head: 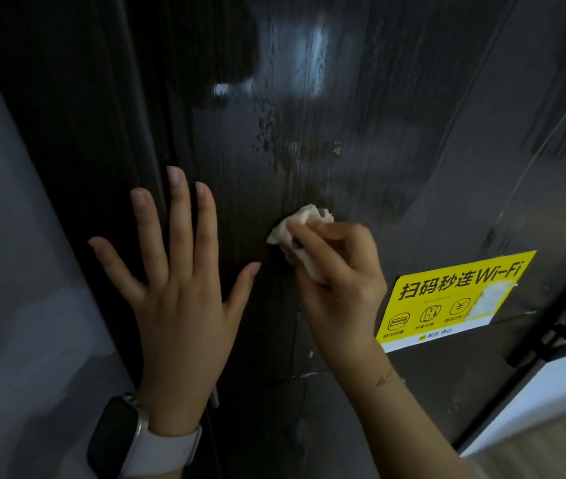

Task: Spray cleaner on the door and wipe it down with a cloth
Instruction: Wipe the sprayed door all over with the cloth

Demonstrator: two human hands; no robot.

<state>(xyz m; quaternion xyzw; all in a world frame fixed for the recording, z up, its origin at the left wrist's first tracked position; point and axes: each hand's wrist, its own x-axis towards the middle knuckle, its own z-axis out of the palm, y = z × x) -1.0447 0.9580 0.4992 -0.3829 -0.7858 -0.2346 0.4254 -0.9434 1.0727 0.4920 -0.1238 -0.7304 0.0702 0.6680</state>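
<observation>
While the left hand (174,305) lies flat, fingers spread, on the door (361,98) | right hand (336,278) bunches the cloth (304,221) against it | soft, light, squishy; keep it wadded

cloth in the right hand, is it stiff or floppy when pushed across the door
Probably floppy: the cloth is bunched up inside the right hand, taking the grip's shape. It looks light, since the fingers alone hold it. On the door's wet streaks it likely drags and soaks rather than slipping.
</observation>
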